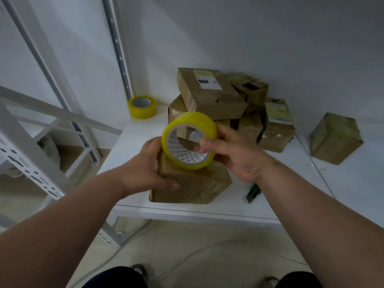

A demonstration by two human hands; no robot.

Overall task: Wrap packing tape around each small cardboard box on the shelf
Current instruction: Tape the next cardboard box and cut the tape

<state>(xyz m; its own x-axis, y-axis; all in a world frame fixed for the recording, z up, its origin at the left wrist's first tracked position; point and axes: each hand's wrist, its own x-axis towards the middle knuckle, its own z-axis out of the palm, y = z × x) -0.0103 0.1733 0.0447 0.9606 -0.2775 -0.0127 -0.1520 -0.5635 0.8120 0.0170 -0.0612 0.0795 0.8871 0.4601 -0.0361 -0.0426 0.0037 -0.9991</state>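
Right hand (pixel 239 156): fingers curl round the yellow tape roll (pixel 190 140) — held above the box.
Left hand (pixel 149 169): grips the cardboard box (pixel 193 183) on the shelf (pixel 291 173).

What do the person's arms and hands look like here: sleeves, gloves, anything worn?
Both hands are bare: no gloves, rings or watch visible on the left hand or the right hand. Both forearms are uncovered right to the picture's edge, so no sleeves show. No straps, bands or markings are visible at the wrists. At the bottom edge dark trousers show.
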